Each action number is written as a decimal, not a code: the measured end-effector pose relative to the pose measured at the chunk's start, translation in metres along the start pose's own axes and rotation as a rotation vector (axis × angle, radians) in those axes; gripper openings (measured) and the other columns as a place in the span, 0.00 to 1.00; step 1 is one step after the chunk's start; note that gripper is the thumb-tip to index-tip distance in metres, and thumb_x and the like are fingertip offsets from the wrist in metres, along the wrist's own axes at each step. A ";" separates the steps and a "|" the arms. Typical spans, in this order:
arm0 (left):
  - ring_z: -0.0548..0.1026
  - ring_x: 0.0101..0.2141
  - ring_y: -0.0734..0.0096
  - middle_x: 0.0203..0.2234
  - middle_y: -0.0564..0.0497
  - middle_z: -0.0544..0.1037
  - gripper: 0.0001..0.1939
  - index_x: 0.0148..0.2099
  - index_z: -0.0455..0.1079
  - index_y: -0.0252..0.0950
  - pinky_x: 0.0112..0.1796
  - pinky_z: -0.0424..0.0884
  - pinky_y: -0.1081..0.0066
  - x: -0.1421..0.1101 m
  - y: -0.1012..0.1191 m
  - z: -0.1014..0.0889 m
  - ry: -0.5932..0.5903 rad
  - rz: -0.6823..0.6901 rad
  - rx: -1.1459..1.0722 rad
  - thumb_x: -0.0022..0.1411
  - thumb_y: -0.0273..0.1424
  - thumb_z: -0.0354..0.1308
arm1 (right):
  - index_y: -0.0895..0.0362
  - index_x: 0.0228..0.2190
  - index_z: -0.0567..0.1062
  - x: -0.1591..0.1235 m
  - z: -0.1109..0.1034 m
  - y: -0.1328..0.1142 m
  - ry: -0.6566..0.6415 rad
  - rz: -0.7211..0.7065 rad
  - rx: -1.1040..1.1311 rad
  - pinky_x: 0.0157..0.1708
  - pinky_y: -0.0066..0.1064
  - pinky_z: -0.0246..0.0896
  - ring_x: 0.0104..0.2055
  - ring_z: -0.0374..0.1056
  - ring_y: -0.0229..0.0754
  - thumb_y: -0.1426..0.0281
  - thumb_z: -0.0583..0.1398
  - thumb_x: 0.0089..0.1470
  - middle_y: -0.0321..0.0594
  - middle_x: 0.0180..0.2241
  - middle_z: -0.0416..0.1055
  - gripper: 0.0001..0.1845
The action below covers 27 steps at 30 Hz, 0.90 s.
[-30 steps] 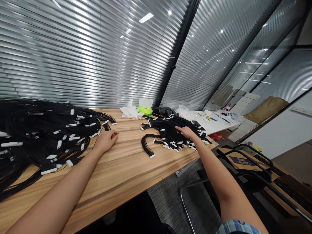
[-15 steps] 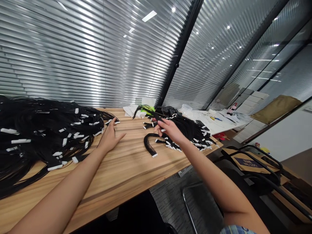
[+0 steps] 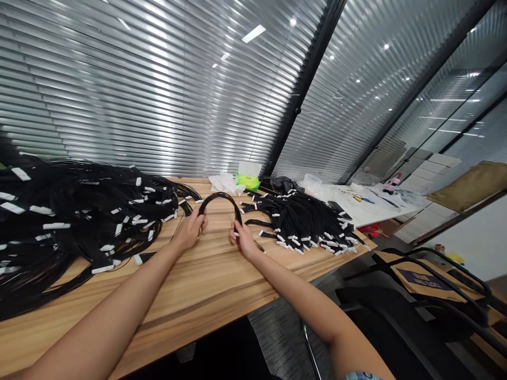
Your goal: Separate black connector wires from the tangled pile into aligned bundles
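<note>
A black cable bundle arches up over the wooden table between my two hands. My left hand is closed on its left end, and my right hand is closed on its right end near a white connector. To the left lies a large heap of black cables with white connectors. To the right lies a smaller pile of the same cables, just past my right hand.
A green tissue pack and white plastic wrap lie at the table's far edge by the blinds. A white table with small items stands at the right. A black chair stands beside the table's right edge.
My right hand lifted one bundle from the right pile and carried it left to the middle. My left hand rose from the table and took its other end.
</note>
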<state>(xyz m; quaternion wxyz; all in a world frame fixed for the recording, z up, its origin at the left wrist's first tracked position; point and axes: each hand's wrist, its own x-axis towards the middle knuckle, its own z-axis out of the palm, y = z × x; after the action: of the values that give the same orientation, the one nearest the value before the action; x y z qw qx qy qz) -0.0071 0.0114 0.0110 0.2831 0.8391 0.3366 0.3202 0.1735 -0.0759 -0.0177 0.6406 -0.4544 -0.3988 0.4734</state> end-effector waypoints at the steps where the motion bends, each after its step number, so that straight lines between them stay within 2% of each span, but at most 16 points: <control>1: 0.74 0.25 0.71 0.24 0.55 0.74 0.20 0.53 0.57 0.37 0.34 0.69 0.71 -0.001 0.003 0.004 -0.016 0.013 -0.023 0.68 0.41 0.34 | 0.53 0.27 0.63 0.009 -0.008 -0.002 0.024 -0.022 -0.013 0.18 0.27 0.47 0.15 0.53 0.34 0.47 0.60 0.46 0.25 0.13 0.57 0.22; 4: 0.74 0.23 0.70 0.23 0.57 0.74 0.21 0.57 0.54 0.40 0.31 0.68 0.71 -0.004 0.013 0.011 -0.129 0.010 -0.072 0.67 0.43 0.40 | 0.52 0.28 0.63 0.027 -0.035 -0.011 0.090 -0.077 -0.051 0.20 0.26 0.48 0.17 0.54 0.33 0.52 0.62 0.45 0.24 0.14 0.58 0.20; 6: 0.75 0.26 0.67 0.23 0.55 0.75 0.20 0.54 0.59 0.41 0.33 0.68 0.70 -0.003 0.016 0.011 -0.177 -0.047 0.048 0.66 0.45 0.42 | 0.53 0.28 0.64 0.032 -0.050 -0.015 0.105 -0.089 -0.073 0.22 0.26 0.50 0.18 0.54 0.33 0.55 0.64 0.44 0.23 0.14 0.58 0.18; 10: 0.77 0.36 0.52 0.32 0.43 0.79 0.19 0.47 0.68 0.37 0.39 0.67 0.62 0.004 0.010 -0.001 -0.079 -0.219 0.305 0.63 0.44 0.47 | 0.54 0.29 0.65 0.035 -0.061 -0.016 0.097 -0.088 -0.105 0.24 0.27 0.52 0.19 0.56 0.34 0.61 0.64 0.43 0.24 0.14 0.59 0.14; 12: 0.77 0.36 0.45 0.31 0.38 0.78 0.20 0.45 0.69 0.33 0.40 0.66 0.56 0.006 0.006 -0.006 -0.003 -0.286 0.318 0.62 0.43 0.47 | 0.54 0.30 0.65 0.036 -0.055 -0.013 0.089 -0.083 -0.103 0.24 0.27 0.52 0.19 0.56 0.33 0.63 0.62 0.44 0.24 0.15 0.60 0.12; 14: 0.76 0.34 0.45 0.28 0.38 0.77 0.19 0.43 0.69 0.31 0.39 0.66 0.55 0.006 0.006 -0.007 0.067 -0.329 0.292 0.63 0.40 0.45 | 0.54 0.31 0.66 0.038 -0.042 -0.008 0.077 -0.079 -0.090 0.24 0.27 0.52 0.19 0.56 0.33 0.64 0.61 0.45 0.25 0.16 0.61 0.11; 19: 0.74 0.28 0.66 0.28 0.48 0.76 0.19 0.49 0.63 0.34 0.32 0.68 0.68 0.009 0.019 0.010 0.183 -0.286 0.061 0.65 0.31 0.34 | 0.54 0.39 0.69 0.037 0.003 0.005 -0.024 -0.054 -0.042 0.28 0.30 0.59 0.24 0.64 0.36 0.56 0.58 0.49 0.34 0.26 0.70 0.18; 22: 0.75 0.31 0.69 0.34 0.49 0.77 0.17 0.51 0.60 0.35 0.32 0.68 0.72 0.010 0.027 0.018 0.202 -0.223 -0.039 0.67 0.34 0.36 | 0.56 0.39 0.72 0.035 0.019 0.008 -0.161 0.011 -0.056 0.30 0.33 0.62 0.27 0.69 0.41 0.49 0.56 0.50 0.39 0.26 0.73 0.25; 24: 0.76 0.33 0.67 0.32 0.49 0.77 0.16 0.49 0.62 0.37 0.33 0.67 0.72 0.008 0.027 0.018 0.197 -0.205 0.013 0.67 0.38 0.40 | 0.57 0.39 0.74 0.036 0.021 0.008 -0.249 0.053 -0.080 0.31 0.34 0.63 0.29 0.72 0.44 0.46 0.56 0.49 0.41 0.26 0.75 0.29; 27: 0.76 0.30 0.62 0.27 0.50 0.76 0.15 0.47 0.65 0.37 0.29 0.63 0.72 0.002 0.022 0.013 0.203 -0.213 0.253 0.66 0.40 0.44 | 0.57 0.39 0.76 0.037 0.015 0.007 -0.363 0.090 -0.122 0.35 0.36 0.65 0.32 0.73 0.46 0.45 0.58 0.48 0.41 0.27 0.77 0.29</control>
<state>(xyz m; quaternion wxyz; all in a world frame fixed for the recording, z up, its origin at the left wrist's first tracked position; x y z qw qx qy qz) 0.0122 -0.0036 0.0186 0.1720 0.7909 0.4881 0.3265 0.1659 -0.0357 -0.0175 0.5075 -0.4171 -0.5149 0.5508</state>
